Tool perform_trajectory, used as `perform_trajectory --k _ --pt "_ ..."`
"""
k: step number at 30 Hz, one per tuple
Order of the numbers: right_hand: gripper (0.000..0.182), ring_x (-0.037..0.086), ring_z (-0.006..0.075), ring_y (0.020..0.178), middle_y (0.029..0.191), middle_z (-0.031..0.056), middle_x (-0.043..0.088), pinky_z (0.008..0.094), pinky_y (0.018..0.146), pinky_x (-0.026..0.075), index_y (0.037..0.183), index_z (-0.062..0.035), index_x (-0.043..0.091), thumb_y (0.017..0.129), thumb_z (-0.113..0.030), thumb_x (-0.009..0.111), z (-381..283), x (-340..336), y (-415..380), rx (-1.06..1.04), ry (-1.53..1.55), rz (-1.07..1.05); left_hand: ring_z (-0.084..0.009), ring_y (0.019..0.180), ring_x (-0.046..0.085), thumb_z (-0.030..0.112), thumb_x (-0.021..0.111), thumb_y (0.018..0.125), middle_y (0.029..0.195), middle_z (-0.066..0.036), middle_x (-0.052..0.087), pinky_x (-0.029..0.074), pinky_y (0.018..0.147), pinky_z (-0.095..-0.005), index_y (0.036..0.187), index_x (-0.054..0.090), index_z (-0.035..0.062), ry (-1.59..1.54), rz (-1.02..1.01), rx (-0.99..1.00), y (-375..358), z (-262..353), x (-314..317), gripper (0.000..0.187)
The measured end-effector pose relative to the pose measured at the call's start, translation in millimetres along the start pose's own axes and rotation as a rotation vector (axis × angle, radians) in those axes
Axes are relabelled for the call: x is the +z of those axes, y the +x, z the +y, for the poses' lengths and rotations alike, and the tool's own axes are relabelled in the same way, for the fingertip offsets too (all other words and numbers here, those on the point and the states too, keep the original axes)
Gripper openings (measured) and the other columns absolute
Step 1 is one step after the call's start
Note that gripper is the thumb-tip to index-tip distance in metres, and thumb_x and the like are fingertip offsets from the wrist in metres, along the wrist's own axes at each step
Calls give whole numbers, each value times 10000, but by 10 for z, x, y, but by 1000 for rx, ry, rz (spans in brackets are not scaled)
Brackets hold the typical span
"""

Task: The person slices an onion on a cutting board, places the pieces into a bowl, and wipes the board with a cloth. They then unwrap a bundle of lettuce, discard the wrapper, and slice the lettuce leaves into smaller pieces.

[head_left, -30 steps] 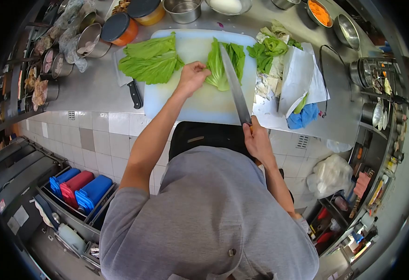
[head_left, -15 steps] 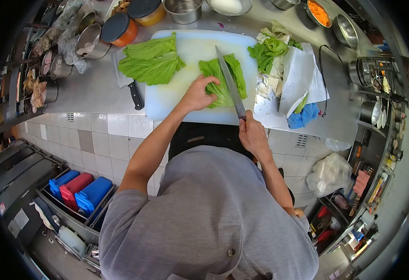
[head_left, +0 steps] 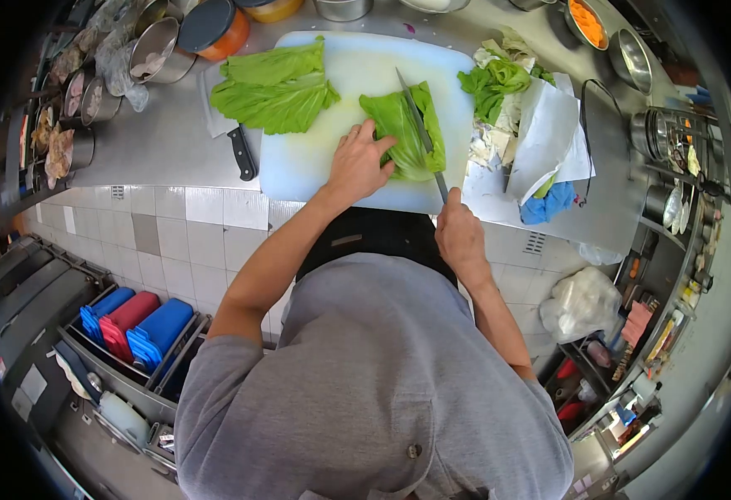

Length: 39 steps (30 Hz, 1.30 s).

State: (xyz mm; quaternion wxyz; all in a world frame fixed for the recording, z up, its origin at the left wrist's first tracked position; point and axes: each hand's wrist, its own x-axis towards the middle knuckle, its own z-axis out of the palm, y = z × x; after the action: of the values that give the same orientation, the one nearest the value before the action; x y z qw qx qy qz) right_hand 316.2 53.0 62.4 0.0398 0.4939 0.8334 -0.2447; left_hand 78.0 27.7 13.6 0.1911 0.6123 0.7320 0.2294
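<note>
A piece of green lettuce (head_left: 395, 125) lies on the white cutting board (head_left: 299, 171). My left hand (head_left: 359, 161) presses on its left side, fingers curled over the leaf and thumb apart. In my right hand (head_left: 460, 233) is the handle of a long kitchen knife (head_left: 416, 110). The blade points away from me, on edge across the right part of the lettuce; whether it has cut through is hidden. Larger lettuce leaves (head_left: 274, 92) spread over the board's left corner. Left of the board, a cleaver (head_left: 240, 150) with a black handle lies on the counter.
Leaf scraps (head_left: 499, 87) and white paper (head_left: 542, 137) lie right of the board, with a blue cloth (head_left: 549, 204). Behind stand an orange tub (head_left: 215, 33) with a dark lid, metal bowls (head_left: 159, 54) and a bowl of orange pieces (head_left: 586, 23). The steel counter (head_left: 165, 154) ends before my waist.
The blade has turned more edge-on and lies further right over the lettuce. My left hand has shifted its grip, fingers now reaching further forward. The view has tilted slightly.
</note>
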Motion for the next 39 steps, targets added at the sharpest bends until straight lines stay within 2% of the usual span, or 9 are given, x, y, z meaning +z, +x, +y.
perform_trajectory --k 6,12,17,20,26,30,32,35,39 --pt "232 671 500 712 782 274 676 582 667 534 1163 40 456 986 -67 561 89 262 308 -55 44 81 -380 1143 579 195 816 791 1186 -182 579 508 964 -480 1198 746 113 12 -26 22 6 -5 -23 421" --pt "302 654 445 647 804 292 693 498 630 502 1211 50 516 1009 -158 597 408 -40 424 17 481 -105 -384 1087 616 161 810 806 1154 -179 582 531 921 -481 1152 723 80 -103 29 8 -125 -172 -33 367" --pt "304 595 289 558 886 254 737 410 577 473 1202 54 525 1029 -179 618 443 -354 162 80 626 48 -343 935 630 93 825 829 1118 -178 575 538 834 -424 1111 710 41 -447 -28 -140 -208 -57 -290 308" --pt "294 586 257 556 880 247 738 397 559 463 1214 45 525 1029 -162 621 550 -463 64 151 645 103 -316 905 623 77 841 821 1071 -161 579 529 814 -383 1103 725 44 -415 170 167 -70 57 -358 306" --pt "306 621 275 581 866 257 729 411 571 475 1244 50 538 1030 -157 612 757 -508 -100 175 596 219 -326 928 639 76 850 806 1073 -153 597 526 817 -387 1106 744 44 -462 274 345 350 638 -461 320" --pt "435 593 179 624 921 210 749 352 588 483 1367 89 543 1037 -183 619 910 -389 -183 202 585 240 -358 959 658 108 800 837 1133 -181 620 545 843 -437 1237 691 61 -235 60 322 490 392 -49 417" --pt "361 591 177 623 926 209 749 354 585 480 1295 66 564 1036 -180 620 948 -404 -245 225 605 192 -373 985 664 131 761 858 1175 -199 624 558 861 -460 1300 650 69 41 -166 290 474 257 -22 461" --pt "277 590 177 617 919 211 745 356 580 474 1207 38 571 1038 -175 622 1011 -377 -298 251 664 169 -380 1082 642 159 721 870 1225 -192 620 543 960 -468 1349 601 80 -15 -135 72 485 488 -311 500" --pt "272 593 183 618 913 221 739 359 585 478 1198 38 568 1041 -177 624 1023 -297 -263 220 644 196 -355 1199 596 188 701 896 1251 -158 630 460 1058 -485 1258 650 90 75 16 526 1040 412 -190 379"
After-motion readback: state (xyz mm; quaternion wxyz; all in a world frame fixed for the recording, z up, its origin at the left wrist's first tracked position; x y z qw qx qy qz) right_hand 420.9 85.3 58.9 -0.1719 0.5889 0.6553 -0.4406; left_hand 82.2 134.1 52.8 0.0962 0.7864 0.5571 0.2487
